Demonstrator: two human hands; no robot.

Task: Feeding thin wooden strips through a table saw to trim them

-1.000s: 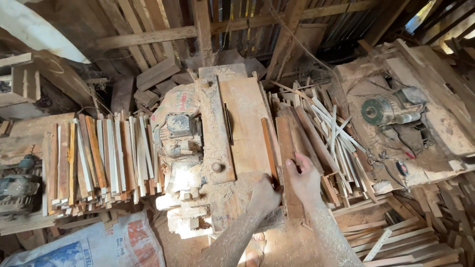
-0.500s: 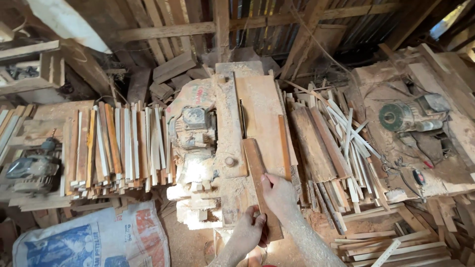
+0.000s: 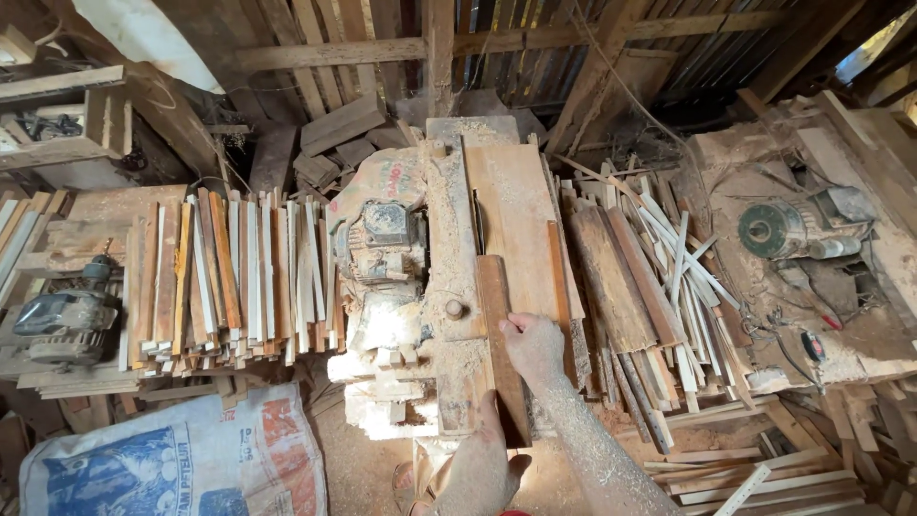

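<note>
A brown wooden board (image 3: 496,315) lies lengthwise on the sawdust-covered saw table (image 3: 511,196), its far end near the blade slot (image 3: 476,222). My right hand (image 3: 535,346) presses down on the board's middle, fingers curled over its right edge. My left hand (image 3: 482,457) grips the board's near end from the left side. Both forearms are dusted with sawdust. A thin strip (image 3: 559,277) lies on the table to the right of the board.
An electric motor (image 3: 380,234) sits left of the table. Cut slats (image 3: 224,272) are stacked at left, rough boards and thin offcuts (image 3: 650,277) at right. Another motor (image 3: 774,229) stands on the right bench. A printed sack (image 3: 172,459) lies bottom left.
The board was carried from the right pile onto the saw table and has slid forward toward the blade slot. Both hands moved left with it and now hold it down.
</note>
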